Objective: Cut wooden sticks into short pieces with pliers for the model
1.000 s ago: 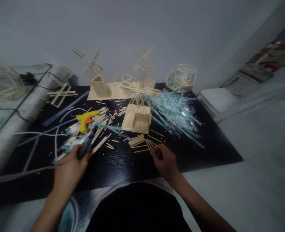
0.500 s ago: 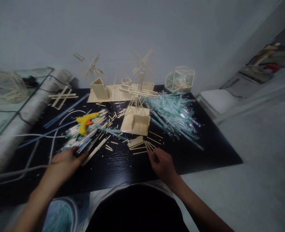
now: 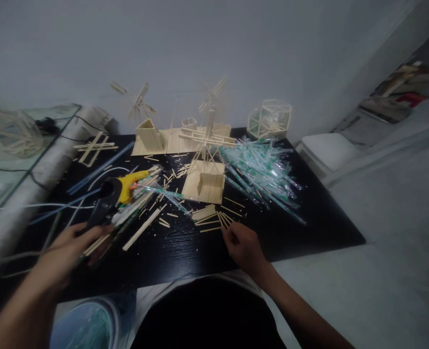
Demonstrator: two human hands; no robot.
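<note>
My left hand (image 3: 79,240) is closed around a black-handled tool (image 3: 105,201) with a rounded head, lifted over the left part of the table. Its blades, if any, are not clear. Partly behind it lies a yellow glue gun (image 3: 129,186), on a heap of plastic-wrapped wooden sticks (image 3: 132,206). On the right, my right hand (image 3: 244,243) is pinched at the near ends of a few short thin wooden sticks (image 3: 226,219), which fan out from the fingertips. Beside them lies a row of cut sticks (image 3: 204,213). Beyond stands a wooden windmill model (image 3: 207,179) on a square base.
Crumpled clear and green wrappers (image 3: 263,167) cover the table's right side. More windmill models (image 3: 150,135) stand along the wall. A stick cross (image 3: 95,146) lies far left, near white cables (image 3: 54,205). Below the front edge is a bucket (image 3: 114,320).
My left hand has moved left and raised the black tool off the stick heap, its head now overlapping the glue gun. My right hand stays in place.
</note>
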